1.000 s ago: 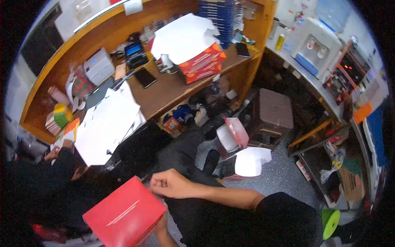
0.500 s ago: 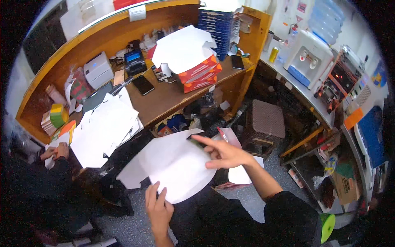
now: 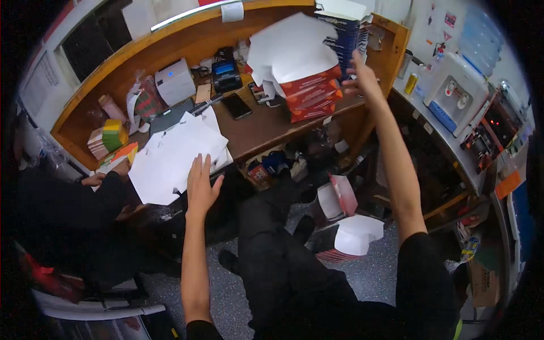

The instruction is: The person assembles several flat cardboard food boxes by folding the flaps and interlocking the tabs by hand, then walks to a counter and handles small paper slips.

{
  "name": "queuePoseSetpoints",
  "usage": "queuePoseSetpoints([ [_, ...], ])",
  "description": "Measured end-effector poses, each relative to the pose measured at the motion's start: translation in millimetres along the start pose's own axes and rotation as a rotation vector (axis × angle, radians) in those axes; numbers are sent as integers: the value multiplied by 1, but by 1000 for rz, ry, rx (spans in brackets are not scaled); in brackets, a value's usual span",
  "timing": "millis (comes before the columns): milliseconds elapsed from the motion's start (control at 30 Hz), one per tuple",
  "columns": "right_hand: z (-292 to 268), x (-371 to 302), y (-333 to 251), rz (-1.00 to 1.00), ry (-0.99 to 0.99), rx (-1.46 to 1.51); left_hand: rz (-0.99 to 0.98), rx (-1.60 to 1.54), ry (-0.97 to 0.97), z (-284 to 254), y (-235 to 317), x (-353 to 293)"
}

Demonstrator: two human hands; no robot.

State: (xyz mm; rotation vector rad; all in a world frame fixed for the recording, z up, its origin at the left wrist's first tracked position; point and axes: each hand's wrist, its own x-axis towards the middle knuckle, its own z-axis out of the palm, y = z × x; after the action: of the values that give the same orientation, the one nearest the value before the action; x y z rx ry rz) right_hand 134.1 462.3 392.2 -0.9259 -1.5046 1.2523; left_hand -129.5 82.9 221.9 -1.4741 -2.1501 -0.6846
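My left hand point(image 3: 201, 186) is open, fingers stretched up, at the right edge of a pile of white die-cut cardboard sheets point(image 3: 170, 161). Whether it touches them I cannot tell. My right hand point(image 3: 362, 79) reaches to the desk's right end, fingers apart and holding nothing I can see. It is just right of a stack of red cartons point(image 3: 311, 95), with white die-cut cardboard point(image 3: 294, 48) lying over its top. Behind that hand rises a stack of dark blue cartons point(image 3: 347, 38).
On the wooden desk point(image 3: 266, 133) are a phone point(image 3: 236, 106), a white label printer point(image 3: 174, 81) and a black device point(image 3: 226, 73). Another person's hands point(image 3: 107, 173) work at far left. Red-and-white cartons point(image 3: 340, 241) stand on the floor; a water dispenser point(image 3: 456, 93) is at right.
The white sheet both hands were on is gone from them; where it lies I cannot tell. My right hand has moved up and right, my left hand up. The view has shifted.
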Motion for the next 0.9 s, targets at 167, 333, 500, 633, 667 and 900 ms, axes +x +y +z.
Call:
queuePoseSetpoints([
  [167, 18, -124, 76, -159, -365, -199, -19, -41, -180, 24, -55, 11],
  [333, 0, -255, 180, 175, -549, -132, -39, -270, -369, 13, -67, 29],
  [500, -15, -300, 210, 299, -580, -56, -22, -137, -442, -2, -95, 25],
  [633, -27, -295, 210, 293, -557, -107, -182, -381, -512, -11, -91, 26],
  [667, -29, -292, 212, 231, -552, -132, -218, -351, -551, -16, -91, 28],
  [900, -4, -295, 192, 26, -479, -120, -158, -211, -16, -61, -38, 10],
])
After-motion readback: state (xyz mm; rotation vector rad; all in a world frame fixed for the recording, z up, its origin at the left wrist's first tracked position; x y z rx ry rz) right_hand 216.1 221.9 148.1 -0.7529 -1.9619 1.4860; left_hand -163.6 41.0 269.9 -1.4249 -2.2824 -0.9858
